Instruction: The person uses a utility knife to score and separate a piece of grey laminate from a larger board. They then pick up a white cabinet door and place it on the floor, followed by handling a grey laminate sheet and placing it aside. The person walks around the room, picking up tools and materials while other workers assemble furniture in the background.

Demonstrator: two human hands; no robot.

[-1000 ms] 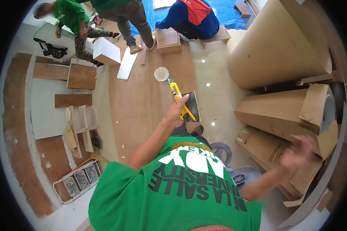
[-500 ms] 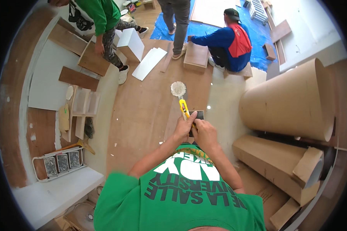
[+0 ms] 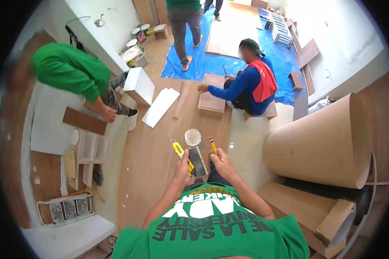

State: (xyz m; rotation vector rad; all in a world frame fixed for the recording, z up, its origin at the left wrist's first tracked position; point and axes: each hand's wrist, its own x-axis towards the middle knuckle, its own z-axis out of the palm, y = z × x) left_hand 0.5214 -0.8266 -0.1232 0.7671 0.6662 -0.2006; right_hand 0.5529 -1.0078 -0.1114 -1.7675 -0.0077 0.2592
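Observation:
My left hand [image 3: 183, 169] is closed around a yellow box cutter [image 3: 177, 149], its tip pointing up and away from me. Right beside that hand is a flat dark grey rectangular block [image 3: 198, 161] with a pale edge; whether the hand also grips it I cannot tell. A yellow pencil [image 3: 213, 145] stands up out of my right hand [image 3: 222, 162], eraser end uppermost. The two hands are apart, in front of my green shirt. Just beyond them sits a round container [image 3: 193, 137] crusted with whitish material.
A person in blue and red [image 3: 257, 84] sits by a wooden box [image 3: 212, 93]. Someone in a green sleeve [image 3: 73, 69] bends at the left. White panels [image 3: 160, 107] lie on the brown board. Big cardboard rolls [image 3: 317, 140] line the right; a folded step ladder [image 3: 67, 209] lies left.
My hands have separated, the left with the box cutter going left, the right now showing the pencil. The view has shifted. The person at left has bent over; the seated person's arm has moved.

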